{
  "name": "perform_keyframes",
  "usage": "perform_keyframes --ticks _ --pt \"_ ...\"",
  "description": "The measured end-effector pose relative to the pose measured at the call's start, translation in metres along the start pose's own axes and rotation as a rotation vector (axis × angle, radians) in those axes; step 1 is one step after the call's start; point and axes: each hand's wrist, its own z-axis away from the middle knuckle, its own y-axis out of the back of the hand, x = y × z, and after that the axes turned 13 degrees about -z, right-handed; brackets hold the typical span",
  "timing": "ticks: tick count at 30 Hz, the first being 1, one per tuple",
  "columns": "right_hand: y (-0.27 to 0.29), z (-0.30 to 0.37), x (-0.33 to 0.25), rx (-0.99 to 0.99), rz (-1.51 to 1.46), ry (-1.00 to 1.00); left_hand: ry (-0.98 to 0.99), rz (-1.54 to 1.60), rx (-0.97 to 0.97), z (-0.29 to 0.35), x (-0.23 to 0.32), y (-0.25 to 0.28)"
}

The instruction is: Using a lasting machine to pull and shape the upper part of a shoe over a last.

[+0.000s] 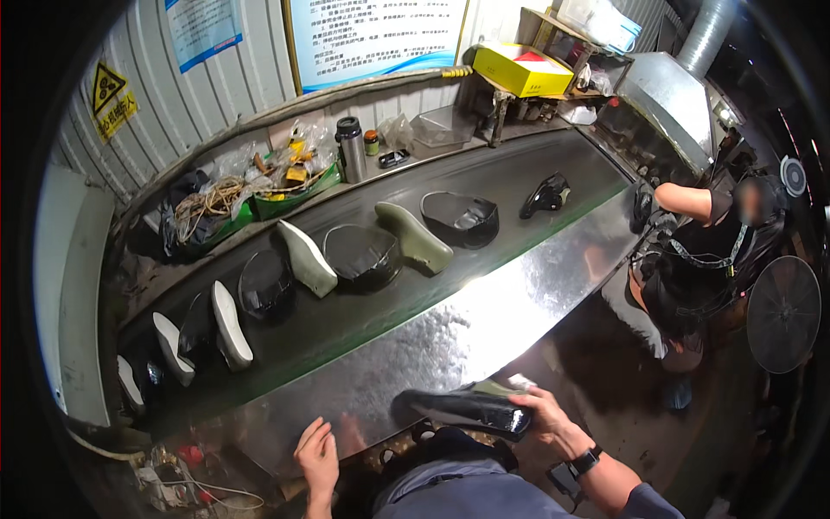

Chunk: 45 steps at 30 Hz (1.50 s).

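White soles and black shoes line the dark belt at the left of the frame, and just below centre-left the left hand hangs by the metal tabletop, its grip empty, fingers loosely bent. Next, a green sole lies on the belt at upper centre, while at lower centre a glossy black shoe is gripped at its right end by the right hand.

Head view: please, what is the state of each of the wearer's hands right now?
Left hand: loosely open, with nothing visible in it.
Right hand: closed, holding a glossy black shoe-shaped piece.
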Motion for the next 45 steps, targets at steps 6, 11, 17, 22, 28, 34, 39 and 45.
perform_keyframes --ticks 6,11,17,22,28,34,39,45 --pt "0.025 -0.105 -0.118 -0.109 -0.166 0.49 0.174 0.064 0.078 -0.016 -0.006 0.018" --pt "0.003 -0.256 -0.28 -0.284 -0.343 0.42 0.116 -0.08 0.036 -0.011 0.002 0.026" --pt "-0.062 -0.337 -0.241 0.143 0.827 1.048 0.263 -0.163 0.016 0.041 -0.036 0.043" --pt "-0.111 -0.384 -0.206 0.103 1.781 0.819 0.375 -0.16 -0.03 0.08 -0.048 0.056" --pt "-0.145 -0.385 -0.145 -0.188 1.178 0.986 0.466 -0.183 -0.073 0.095 -0.022 0.065" --pt "-0.161 -0.339 -0.103 0.012 1.647 0.977 0.424 -0.067 0.018 0.074 -0.019 0.054" --pt "-0.128 -0.241 -0.094 -0.004 1.614 0.863 0.368 0.168 -0.17 0.045 -0.023 0.035" --pt "-0.111 -0.108 0.005 0.055 1.687 0.846 0.293 0.428 -0.484 -0.018 0.023 -0.05"
